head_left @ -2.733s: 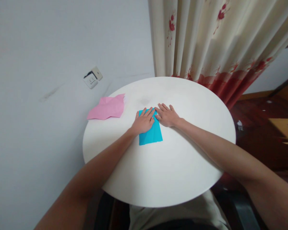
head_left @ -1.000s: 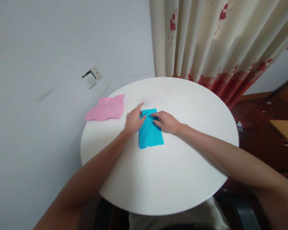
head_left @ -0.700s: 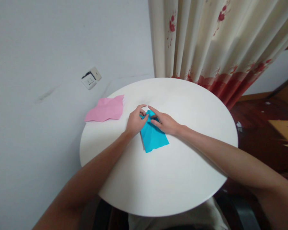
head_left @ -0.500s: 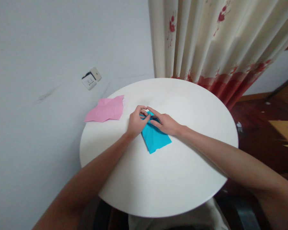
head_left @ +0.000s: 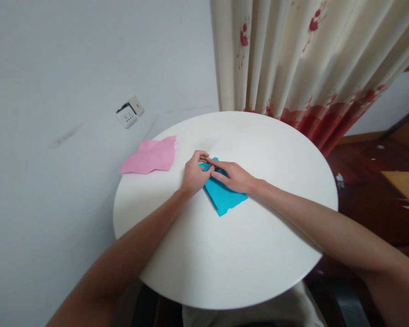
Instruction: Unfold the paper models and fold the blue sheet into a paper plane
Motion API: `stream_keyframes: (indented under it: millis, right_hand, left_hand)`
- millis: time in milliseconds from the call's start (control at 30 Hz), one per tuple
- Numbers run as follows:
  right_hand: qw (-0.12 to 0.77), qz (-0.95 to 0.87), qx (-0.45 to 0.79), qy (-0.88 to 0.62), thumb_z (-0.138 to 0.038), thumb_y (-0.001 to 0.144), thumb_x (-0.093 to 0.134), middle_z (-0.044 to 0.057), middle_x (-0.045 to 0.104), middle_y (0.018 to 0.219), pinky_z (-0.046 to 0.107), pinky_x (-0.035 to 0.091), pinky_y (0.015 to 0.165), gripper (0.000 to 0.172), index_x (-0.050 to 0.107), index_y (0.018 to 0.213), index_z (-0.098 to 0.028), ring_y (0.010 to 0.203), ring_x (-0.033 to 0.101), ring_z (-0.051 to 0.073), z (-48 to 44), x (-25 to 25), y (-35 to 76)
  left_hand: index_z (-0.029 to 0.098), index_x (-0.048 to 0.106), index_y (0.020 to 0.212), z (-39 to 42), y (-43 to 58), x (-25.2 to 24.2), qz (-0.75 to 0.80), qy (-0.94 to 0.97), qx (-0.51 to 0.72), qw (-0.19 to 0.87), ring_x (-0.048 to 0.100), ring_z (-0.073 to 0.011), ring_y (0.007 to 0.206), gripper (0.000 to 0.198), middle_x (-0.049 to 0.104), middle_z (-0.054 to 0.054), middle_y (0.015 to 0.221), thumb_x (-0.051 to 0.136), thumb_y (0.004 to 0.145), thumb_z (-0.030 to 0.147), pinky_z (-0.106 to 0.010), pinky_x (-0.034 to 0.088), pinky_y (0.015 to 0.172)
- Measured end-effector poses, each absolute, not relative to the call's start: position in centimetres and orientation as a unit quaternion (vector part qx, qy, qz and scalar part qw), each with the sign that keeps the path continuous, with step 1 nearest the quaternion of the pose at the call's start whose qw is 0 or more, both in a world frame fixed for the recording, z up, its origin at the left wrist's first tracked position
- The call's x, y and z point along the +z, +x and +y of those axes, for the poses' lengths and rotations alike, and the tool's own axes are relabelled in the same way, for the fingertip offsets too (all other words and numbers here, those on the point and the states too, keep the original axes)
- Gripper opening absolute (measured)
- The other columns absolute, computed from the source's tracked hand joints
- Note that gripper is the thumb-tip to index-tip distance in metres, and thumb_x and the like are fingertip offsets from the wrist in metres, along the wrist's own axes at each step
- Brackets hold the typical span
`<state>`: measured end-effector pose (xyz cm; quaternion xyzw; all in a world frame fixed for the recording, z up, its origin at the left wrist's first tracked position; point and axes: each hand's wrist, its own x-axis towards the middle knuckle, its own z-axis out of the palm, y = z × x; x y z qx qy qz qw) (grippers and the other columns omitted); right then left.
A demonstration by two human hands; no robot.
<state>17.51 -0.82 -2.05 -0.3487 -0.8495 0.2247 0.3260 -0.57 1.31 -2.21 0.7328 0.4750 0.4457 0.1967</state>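
Observation:
A folded blue paper (head_left: 225, 197) lies on the round white table (head_left: 231, 254), turned at an angle with its near corner pointing toward me. My left hand (head_left: 193, 173) is curled at the paper's far end, its fingertips pinching the top corner. My right hand (head_left: 233, 175) lies over the paper's upper right part with its fingers stretched toward the left hand, pressing on the same corner. The far end of the paper is hidden under both hands.
A creased pink paper (head_left: 150, 156) lies at the table's far left edge. A cream curtain with red flowers (head_left: 293, 63) hangs behind the table. A wall socket (head_left: 129, 112) sits on the grey wall. Wooden floor and furniture (head_left: 395, 181) are at right.
Both hands went from lying flat on the blue paper to working its far corner. The paper has rotated, its near end swinging to the right. The pink paper has not moved.

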Motion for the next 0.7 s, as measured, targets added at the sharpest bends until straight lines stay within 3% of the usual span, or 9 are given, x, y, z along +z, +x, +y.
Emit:
stream_keyframes:
  millis: [100, 267, 367, 467, 567, 700]
  right_hand:
    - [0.350, -0.824, 0.245, -0.372, -0.039, 0.104, 0.043, 0.009, 0.071, 0.126, 0.034, 0.048, 0.097, 0.042, 0.061, 0.136, -0.019, 0.111, 0.066, 0.022, -0.9, -1.8, 17.5]
    - [0.417, -0.759, 0.288, -0.408, -0.045, 0.104, 0.038, 0.006, 0.077, 0.103, 0.034, 0.052, 0.088, 0.044, 0.073, 0.106, -0.018, 0.095, 0.070, 0.021, -0.2, -2.2, 17.8]
    - [0.458, -0.696, 0.323, -0.449, -0.053, 0.103, 0.037, 0.009, 0.077, 0.093, 0.035, 0.054, 0.085, 0.053, 0.074, 0.095, -0.016, 0.089, 0.072, 0.023, 0.7, -2.9, 18.1]
    - [0.493, -0.639, 0.348, -0.478, -0.062, 0.099, 0.039, 0.010, 0.076, 0.082, 0.035, 0.055, 0.079, 0.060, 0.073, 0.088, -0.015, 0.079, 0.073, 0.023, 1.7, -3.5, 18.6]
    - [0.509, -0.602, 0.365, -0.496, -0.067, 0.097, 0.040, 0.010, 0.073, 0.069, 0.032, 0.055, 0.070, 0.064, 0.071, 0.078, -0.014, 0.066, 0.071, 0.021, 2.7, -3.6, 19.6]
    - [0.495, -0.573, 0.361, -0.545, -0.057, 0.098, 0.042, 0.007, 0.067, 0.057, 0.028, 0.049, 0.059, 0.058, 0.070, 0.070, -0.014, 0.054, 0.064, 0.017, 4.0, -3.7, 21.3]
  left_hand:
    - [0.021, 0.054, 0.110, 1.0, -0.5, -2.0, 0.457, 0.748, 0.443, 0.191, 0.067, -0.0179, 0.098, 0.030, 0.066, -0.005, 0.109, 0.066, 0.082, 0.023, -0.022, 0.054, 0.066]
    - [0.022, 0.053, 0.118, 1.1, -0.6, -2.6, 0.442, 0.731, 0.482, 0.195, 0.067, -0.0183, 0.103, 0.023, 0.061, -0.009, 0.121, 0.041, 0.100, 0.030, -0.029, 0.058, 0.079]
    - [0.022, 0.052, 0.112, 1.6, -0.5, -3.7, 0.461, 0.699, 0.475, 0.272, 0.068, -0.0182, 0.094, 0.020, 0.064, -0.006, 0.104, 0.041, 0.096, 0.021, -0.029, 0.059, 0.071]
    - [0.021, 0.054, 0.098, 2.1, -0.5, -4.5, 0.468, 0.719, 0.419, 0.295, 0.067, -0.0167, 0.087, 0.020, 0.063, -0.002, 0.091, 0.044, 0.085, 0.009, -0.029, 0.057, 0.073]
    - [0.021, 0.058, 0.092, 2.3, -0.4, -4.7, 0.460, 0.773, 0.363, 0.244, 0.065, -0.0168, 0.088, 0.019, 0.064, -0.002, 0.095, 0.048, 0.082, 0.008, -0.032, 0.055, 0.082]
    - [0.021, 0.061, 0.105, 2.0, -0.4, -4.4, 0.450, 0.825, 0.301, 0.165, 0.063, -0.0203, 0.097, 0.016, 0.065, -0.005, 0.105, 0.053, 0.091, 0.021, -0.038, 0.049, 0.096]
